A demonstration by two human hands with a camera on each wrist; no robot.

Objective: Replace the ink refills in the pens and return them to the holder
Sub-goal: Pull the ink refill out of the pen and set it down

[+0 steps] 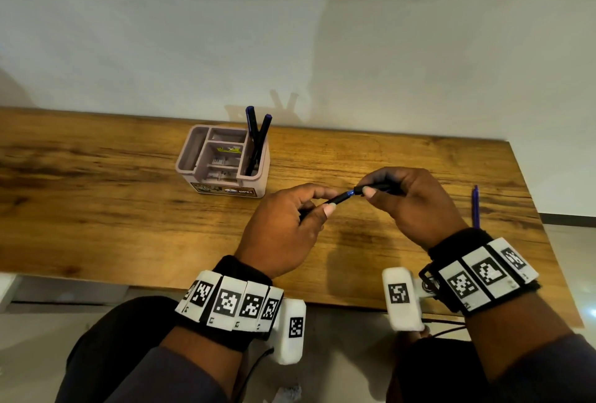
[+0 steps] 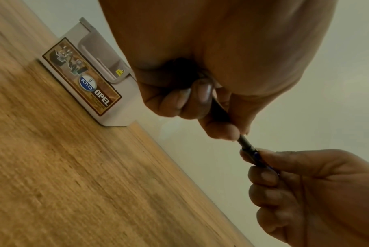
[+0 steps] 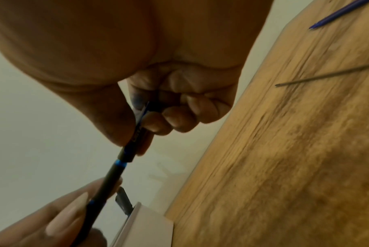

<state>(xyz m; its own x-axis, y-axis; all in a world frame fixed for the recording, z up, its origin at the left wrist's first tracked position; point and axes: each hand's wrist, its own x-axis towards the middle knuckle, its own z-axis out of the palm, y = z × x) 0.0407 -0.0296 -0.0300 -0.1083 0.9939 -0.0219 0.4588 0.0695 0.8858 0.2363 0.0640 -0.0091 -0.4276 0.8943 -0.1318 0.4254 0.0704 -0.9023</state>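
Tabletop (image 1: 129, 209): brown wood grain, set against a plain white wall.
Pen (image 1: 342, 198): black barrel with blue ring, held above the tabletop, pinched at either end by left hand (image 1: 283, 228) and right hand (image 1: 416, 206).
Holder (image 1: 222, 161): pale lilac plastic organiser, behind the hands; two dark pens (image 1: 258, 138) leaning inside.
Refill (image 1: 475, 206): thin blue stick, lying far right.
Hidden: pen tip, inside the left grip.

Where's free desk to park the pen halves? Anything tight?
Bare wood runs left of the holder to the desk's left end, and along the near edge below the left hand. Tighter on the right: a blue refill lies beyond the right hand, with a thin dark refill near it. Both hands hold the pen right of the holder.
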